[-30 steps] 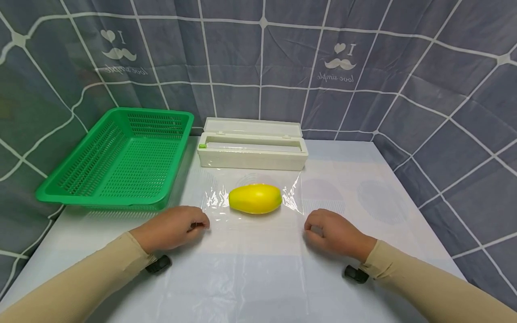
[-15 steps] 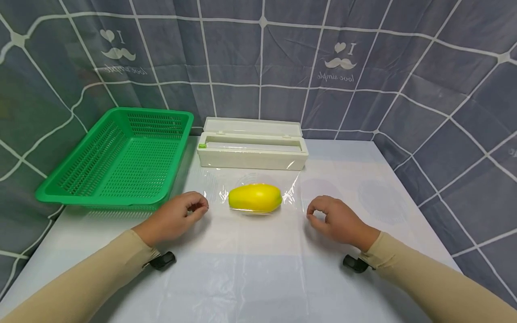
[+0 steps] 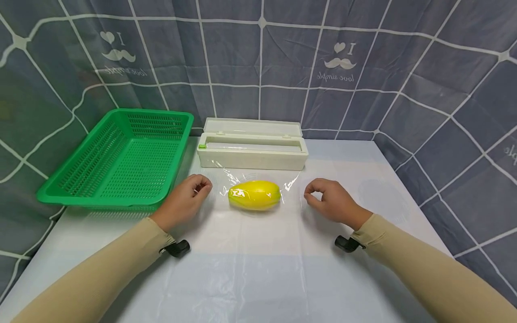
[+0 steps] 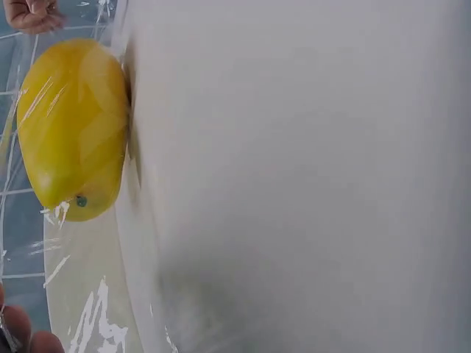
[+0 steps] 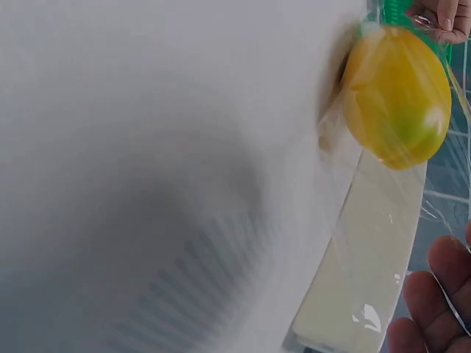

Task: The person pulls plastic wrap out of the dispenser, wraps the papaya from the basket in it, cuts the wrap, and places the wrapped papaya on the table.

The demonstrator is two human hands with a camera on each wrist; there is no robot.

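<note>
A yellow papaya (image 3: 254, 195) lies on the white table in front of the cling film box. Clear cling film (image 3: 227, 174) stretches from the box toward me and over the papaya, with bright glare streaks on it. My left hand (image 3: 182, 202) pinches the film's near left corner, thumb against fingertips. At the near right corner my right hand (image 3: 334, 202) pinches it the same way. Both hands are raised off the table, one either side of the papaya. The left wrist view shows the film (image 4: 99, 312) taut across the papaya (image 4: 73, 132).
Behind the papaya stands the white cling film box (image 3: 252, 158), its lid (image 3: 252, 127) raised and a green slider (image 3: 202, 146) at its left end. A green plastic basket (image 3: 147, 170) sits at the left, close to my left hand. A grey curtain (image 3: 291, 54) encloses the table.
Both hands have risen and moved away from me toward the box, drawing the film's near edge up and over the papaya. The box and basket have stayed put.
</note>
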